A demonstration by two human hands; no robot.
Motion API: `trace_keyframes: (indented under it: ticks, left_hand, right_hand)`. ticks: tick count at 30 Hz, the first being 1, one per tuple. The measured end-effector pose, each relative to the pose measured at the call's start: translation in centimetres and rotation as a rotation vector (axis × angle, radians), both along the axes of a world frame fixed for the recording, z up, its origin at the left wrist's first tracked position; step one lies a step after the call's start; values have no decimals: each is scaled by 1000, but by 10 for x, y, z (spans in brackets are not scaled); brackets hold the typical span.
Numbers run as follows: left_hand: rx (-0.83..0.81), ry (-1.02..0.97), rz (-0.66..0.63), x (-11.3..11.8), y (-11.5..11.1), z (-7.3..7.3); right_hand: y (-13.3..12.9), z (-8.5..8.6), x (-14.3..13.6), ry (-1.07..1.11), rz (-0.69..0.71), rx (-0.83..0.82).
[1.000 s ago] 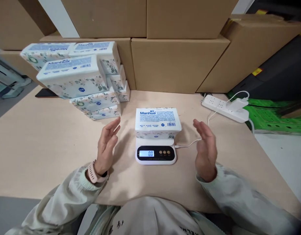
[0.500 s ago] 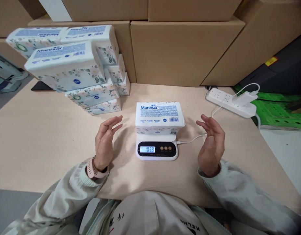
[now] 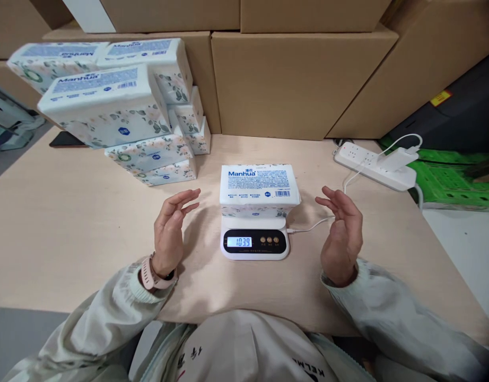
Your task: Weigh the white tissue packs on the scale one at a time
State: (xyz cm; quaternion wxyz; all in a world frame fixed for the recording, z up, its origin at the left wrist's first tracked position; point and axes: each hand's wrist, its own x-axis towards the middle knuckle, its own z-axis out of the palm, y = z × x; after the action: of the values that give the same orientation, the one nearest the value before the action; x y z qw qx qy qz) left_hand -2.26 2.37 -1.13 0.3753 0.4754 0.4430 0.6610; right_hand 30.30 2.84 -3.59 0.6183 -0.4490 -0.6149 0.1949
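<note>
A pack of tissues [image 3: 259,185] lies flat on a white digital scale [image 3: 254,249] in the middle of the table. The lit display reads 103.9. To the left of the pack, my left hand [image 3: 171,231] is held up with its fingers stretched out, holding nothing. My right hand [image 3: 342,236] is raised on the opposite side, open too and apart from the pack. A white cable [image 3: 310,228] runs from the scale's right side past my right hand. The pack covers most of the weighing plate.
Stacked tissue packs [image 3: 105,111] stand at the back left, with a dark flat object [image 3: 67,140] by them. Cardboard boxes [image 3: 268,85] wall off the table's [image 3: 89,239] back. A white power strip [image 3: 374,165] lies at the right, near a green crate [image 3: 459,183].
My right hand has shifted very slightly left, towards the pack. The left hand, the pack and the reading look the same.
</note>
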Motion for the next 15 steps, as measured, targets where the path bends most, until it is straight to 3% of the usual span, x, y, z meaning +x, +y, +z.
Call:
trace_keyframes:
  ticks: [6, 9, 13, 15]
  left_hand:
    - [-1, 41, -14, -1, -2, 3]
    - [-118, 153, -72, -1, 6, 13]
    - [-296, 233, -422, 10, 32, 43]
    - [-297, 230, -595, 24, 52, 62]
  right_hand:
    - [2, 0, 3, -6, 61, -92]
    - [10, 5, 0, -5, 176, -221]
    - [23, 18, -13, -19, 389, -398]
    - [35, 25, -17, -36, 410, -438]
